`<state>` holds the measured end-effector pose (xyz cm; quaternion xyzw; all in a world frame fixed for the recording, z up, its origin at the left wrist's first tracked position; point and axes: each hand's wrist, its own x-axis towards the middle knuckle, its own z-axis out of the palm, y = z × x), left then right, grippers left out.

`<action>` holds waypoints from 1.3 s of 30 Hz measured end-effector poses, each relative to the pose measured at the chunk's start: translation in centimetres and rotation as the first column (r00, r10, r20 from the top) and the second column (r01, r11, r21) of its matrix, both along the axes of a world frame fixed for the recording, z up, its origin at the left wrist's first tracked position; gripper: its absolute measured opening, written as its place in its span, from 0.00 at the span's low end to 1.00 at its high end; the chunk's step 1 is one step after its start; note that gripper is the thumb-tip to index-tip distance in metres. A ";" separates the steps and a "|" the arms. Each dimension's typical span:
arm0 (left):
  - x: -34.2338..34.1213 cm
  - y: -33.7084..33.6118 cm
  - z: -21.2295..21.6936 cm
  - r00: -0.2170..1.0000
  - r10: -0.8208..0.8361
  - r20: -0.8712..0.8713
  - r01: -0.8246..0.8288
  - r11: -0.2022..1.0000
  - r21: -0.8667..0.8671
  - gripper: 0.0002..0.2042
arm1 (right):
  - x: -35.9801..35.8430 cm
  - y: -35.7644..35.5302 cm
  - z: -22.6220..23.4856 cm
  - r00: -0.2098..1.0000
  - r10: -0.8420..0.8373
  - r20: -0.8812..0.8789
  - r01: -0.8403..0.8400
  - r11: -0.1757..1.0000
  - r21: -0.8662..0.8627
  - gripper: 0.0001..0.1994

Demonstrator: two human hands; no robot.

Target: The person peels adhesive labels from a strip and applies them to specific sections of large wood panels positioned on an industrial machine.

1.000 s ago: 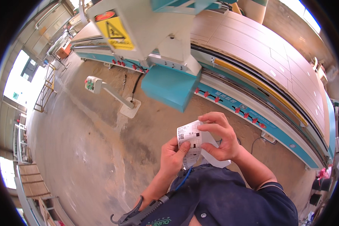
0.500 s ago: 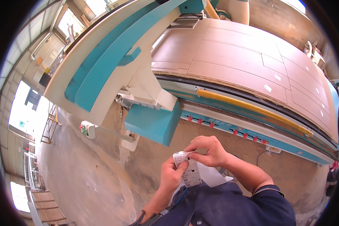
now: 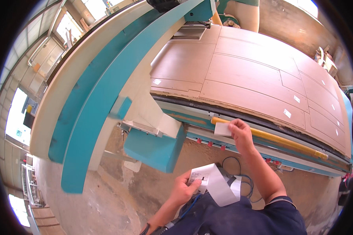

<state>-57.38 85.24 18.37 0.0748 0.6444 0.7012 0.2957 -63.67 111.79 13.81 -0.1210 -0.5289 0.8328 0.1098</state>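
Note:
My left hand [image 3: 180,192] is closed on a strip of white printed labels [image 3: 219,191], its thumb pressing the printed face. The strip loops down in front of my dark shirt. Farther forward and to the right, my right hand [image 3: 243,136] pinches one white label [image 3: 222,129] between thumb and fingers. That label is apart from the strip and shows a plain side. It hangs in view over the yellow bar along the machine's near edge. Beyond it lies a pinkish-brown board [image 3: 243,74] cut into panels, with several small white labels on it.
A large teal and cream machine gantry [image 3: 106,90] spans the left, with a teal housing [image 3: 155,149] low in front. A yellow bar [image 3: 286,140] and red knobs run along the bed's near side. Blue cable [image 3: 249,184] curls on the floor by my right arm.
My right hand has moved forward from the strip, now carrying a separate label. The strip has opened into a loop below my left hand. My view has shifted, so the gantry appears lower.

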 end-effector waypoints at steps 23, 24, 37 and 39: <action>-23.2 8.5 -4.4 0.876 0.464 0.129 -0.412 0.861 -0.299 0.13 | -56.0 14.9 -17.3 0.900 -0.369 -0.231 0.432 0.680 0.593 0.05; -23.6 8.9 -4.2 0.877 0.463 0.129 -0.411 0.862 -0.295 0.13 | -55.1 15.7 -16.9 0.874 -0.340 -0.349 0.485 0.551 0.679 0.04; -22.7 10.4 -5.1 0.884 0.467 0.005 -0.443 0.842 -0.306 0.12 | -45.5 10.6 -16.1 0.951 0.274 0.144 -0.114 -0.125 0.986 0.38; -21.7 10.9 -4.6 0.883 0.470 -0.012 -0.450 0.838 -0.308 0.12 | -43.4 10.7 -15.9 0.943 0.291 0.158 -0.126 -0.127 0.984 0.38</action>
